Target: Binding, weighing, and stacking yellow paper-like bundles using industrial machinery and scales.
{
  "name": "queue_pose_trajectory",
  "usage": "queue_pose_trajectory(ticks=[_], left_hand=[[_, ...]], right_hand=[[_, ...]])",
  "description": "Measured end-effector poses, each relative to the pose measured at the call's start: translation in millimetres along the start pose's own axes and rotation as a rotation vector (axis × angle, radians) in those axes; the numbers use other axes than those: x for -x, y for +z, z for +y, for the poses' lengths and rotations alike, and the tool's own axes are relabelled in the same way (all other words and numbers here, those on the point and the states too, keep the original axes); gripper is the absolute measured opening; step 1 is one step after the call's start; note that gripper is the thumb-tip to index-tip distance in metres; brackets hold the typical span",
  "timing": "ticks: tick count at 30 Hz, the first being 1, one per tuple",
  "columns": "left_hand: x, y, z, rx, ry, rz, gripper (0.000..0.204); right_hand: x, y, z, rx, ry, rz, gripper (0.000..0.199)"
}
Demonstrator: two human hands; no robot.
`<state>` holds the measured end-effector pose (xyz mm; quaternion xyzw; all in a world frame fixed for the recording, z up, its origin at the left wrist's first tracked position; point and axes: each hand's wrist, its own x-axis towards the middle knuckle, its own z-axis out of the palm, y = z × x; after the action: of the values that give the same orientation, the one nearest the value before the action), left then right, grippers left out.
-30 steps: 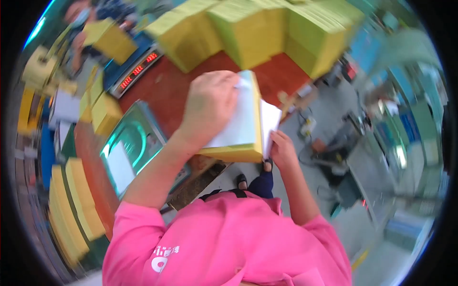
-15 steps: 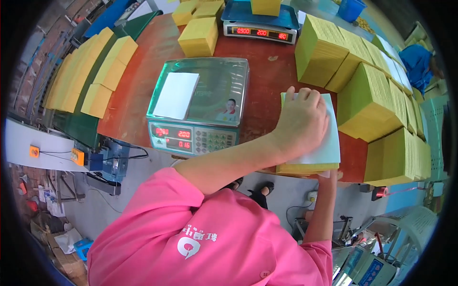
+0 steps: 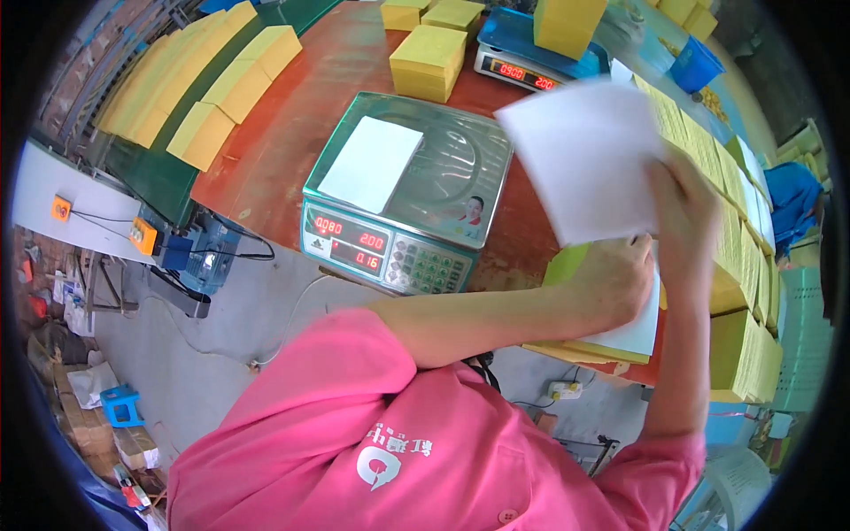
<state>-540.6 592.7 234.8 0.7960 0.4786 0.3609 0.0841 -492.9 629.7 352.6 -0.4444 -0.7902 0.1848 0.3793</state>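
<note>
My right hand (image 3: pixel 680 190) grips a white paper sheet (image 3: pixel 589 159) by its right side and holds it raised. Whether it is one sheet or a thin sheaf, blur hides. Below it, my left hand (image 3: pixel 615 281) is closed, its fingers curled near the lifted sheet's lower edge. What those fingers pinch, if anything, is hidden. Under the left hand lies more white paper (image 3: pixel 624 338) on a stack of yellow paper (image 3: pixel 567 350) at the table's front edge. Left of my hands, a digital scale (image 3: pixel 443 199) carries a white paper pad (image 3: pixel 372 164).
Tall yellow paper stacks (image 3: pixel 748 354) line the right side. A second scale (image 3: pixel 509 66) bears a yellow block (image 3: pixel 567 25) at the back, beside another yellow stack (image 3: pixel 429 66). More yellow bundles (image 3: pixel 202 133) sit along the green belt (image 3: pixel 159 168) on the left. A blue bin (image 3: pixel 695 64) stands far right.
My right hand has come up from below the table's front edge and lifted white paper off the stack. My left hand has curled and moved toward the front. The view has shifted.
</note>
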Motion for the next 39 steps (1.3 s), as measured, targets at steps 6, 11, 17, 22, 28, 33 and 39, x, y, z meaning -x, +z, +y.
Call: queue_pose_trajectory(ticks=[6,11,17,22,28,33,39], left_hand=[[-1,29,14,0.417,-0.145,0.343,0.023],[10,9,5,1.015,-0.324,0.142,0.027],[4,15,28,1.208,-0.371,0.261,0.033],[-8,-10,2,-0.329,-0.04,0.006,0.026],[-18,0,7,-0.189,0.229,0.147,0.022],[-18,6,-11,-0.121,0.162,0.038,0.026],[-27,-3,7,-0.018,0.222,-0.164,0.027]], right_hand=[[-68,137,23,0.024,-0.074,-0.489,0.021],[-63,164,11,0.461,-0.402,-0.39,0.019],[-68,112,5,0.19,-0.303,-0.24,0.021],[-47,15,-5,0.196,-0.137,0.001,0.016],[121,-92,182,-0.807,0.316,0.6,0.018],[332,-4,191,-1.338,0.984,0.607,0.022],[363,70,154,-1.741,0.978,0.765,0.033]])
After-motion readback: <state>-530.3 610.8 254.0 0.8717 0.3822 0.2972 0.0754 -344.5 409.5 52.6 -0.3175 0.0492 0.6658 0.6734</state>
